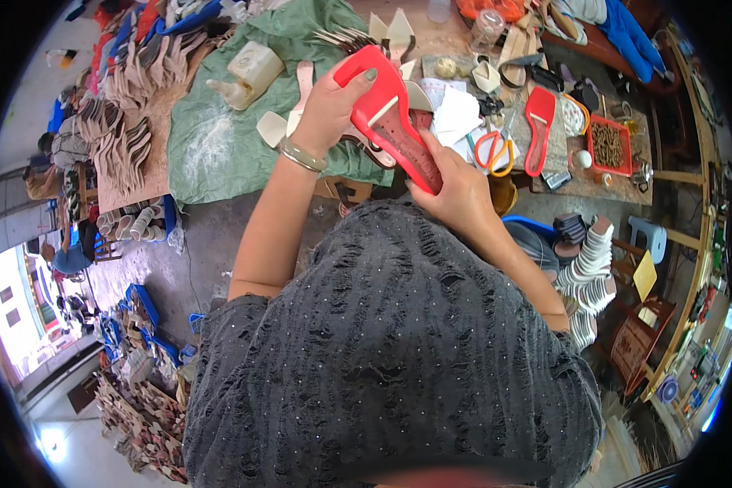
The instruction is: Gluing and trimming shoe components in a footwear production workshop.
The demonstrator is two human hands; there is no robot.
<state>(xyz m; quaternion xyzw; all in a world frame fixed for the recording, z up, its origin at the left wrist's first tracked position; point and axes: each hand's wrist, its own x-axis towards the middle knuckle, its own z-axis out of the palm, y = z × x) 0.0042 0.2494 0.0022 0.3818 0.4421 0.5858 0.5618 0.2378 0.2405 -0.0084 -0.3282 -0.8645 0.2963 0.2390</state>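
Both hands hold a red shoe-sole-shaped piece with a pale strip across it and a darker, grooved narrow end. My left hand, a bangle at its wrist, grips the wide end with the thumb on top. At the narrow end, my right hand is closed round the edge. Partly hidden beneath lie pale shoe pieces with dark edges. A second red sole-shaped piece rests on the table to the right, beside orange-handled scissors.
A green cloth covers the table's middle, with a cloudy plastic bottle on it. Stacked insoles stand at left. A red basket of small brown pieces sits at right. White crumpled paper lies near my right hand.
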